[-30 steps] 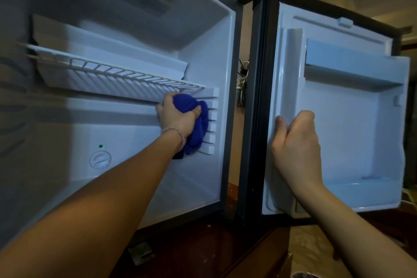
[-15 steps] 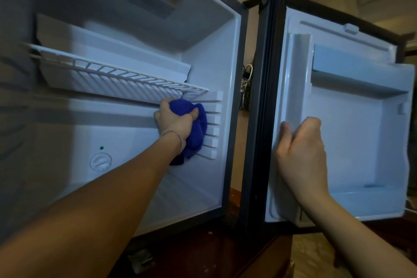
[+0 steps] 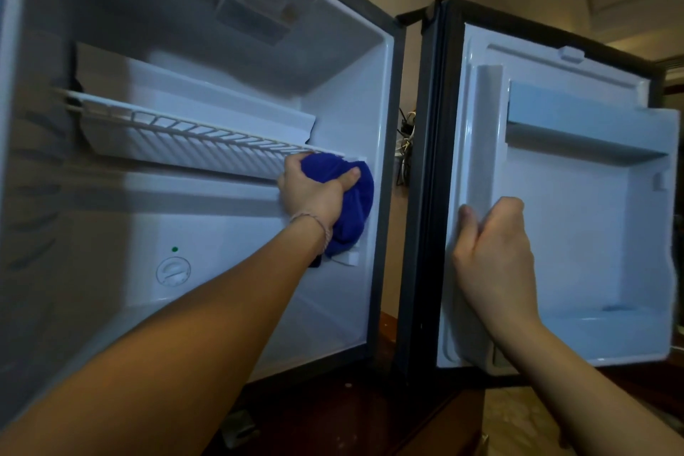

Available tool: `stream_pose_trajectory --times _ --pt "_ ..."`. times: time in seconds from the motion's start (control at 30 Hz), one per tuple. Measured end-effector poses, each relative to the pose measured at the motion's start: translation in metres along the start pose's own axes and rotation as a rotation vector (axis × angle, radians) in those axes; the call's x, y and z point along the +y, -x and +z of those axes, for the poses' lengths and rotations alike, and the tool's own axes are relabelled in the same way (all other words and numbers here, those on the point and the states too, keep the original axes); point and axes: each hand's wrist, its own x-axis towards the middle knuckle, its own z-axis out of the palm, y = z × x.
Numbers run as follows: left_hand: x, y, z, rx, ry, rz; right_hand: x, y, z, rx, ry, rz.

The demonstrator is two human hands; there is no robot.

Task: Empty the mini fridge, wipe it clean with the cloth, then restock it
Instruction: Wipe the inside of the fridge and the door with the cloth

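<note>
Left grip (image 3: pixel 311 192) clenches blue cloth (image 3: pixel 351 204) vs fridge's right-wall rails (image 3: pixel 349 257), under wire shelf (image 3: pixel 207 144); right grip (image 3: pixel 492 255) clasps door (image 3: pixel 577 218) edge. Wipe each rail w/ firm strokes, door kept steady.

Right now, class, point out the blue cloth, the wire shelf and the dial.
blue cloth (image 3: pixel 355 196): head view, on the bunched fabric right of the thumb.
wire shelf (image 3: pixel 192 130): head view, on its front bars.
dial (image 3: pixel 173 271): head view, on the knob's centre.
</note>
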Motion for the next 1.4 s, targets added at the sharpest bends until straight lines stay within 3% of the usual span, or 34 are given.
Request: stream_pose_trajectory --times 0.43,0.77,0.83,0.93,1.03,1.17,1.4 --pt "-0.026 -0.053 -0.016 0.135 -0.171 0.006 0.006 0.0 0.003 0.017 -0.019 -0.031" --pt "-0.023 -0.011 -0.017 0.047 -0.068 -0.025 0.003 0.003 0.004 0.023 -0.007 0.007" --pt "-0.01 0.018 -0.015 -0.057 -0.087 0.032 0.0 0.004 0.002 0.014 -0.017 0.015" --pt "0.014 0.059 -0.004 -0.211 -0.226 0.262 -0.003 0.004 -0.001 0.004 -0.037 0.035" --pt "0.046 0.063 0.013 -0.229 -0.282 0.415 -0.004 0.005 -0.002 -0.006 -0.053 0.052" --pt "0.083 0.025 0.031 -0.187 -0.276 0.439 -0.003 0.005 -0.003 -0.019 -0.087 0.056" --pt "0.072 -0.006 0.048 -0.149 -0.212 0.437 0.006 0.001 0.003 0.015 -0.125 0.008"
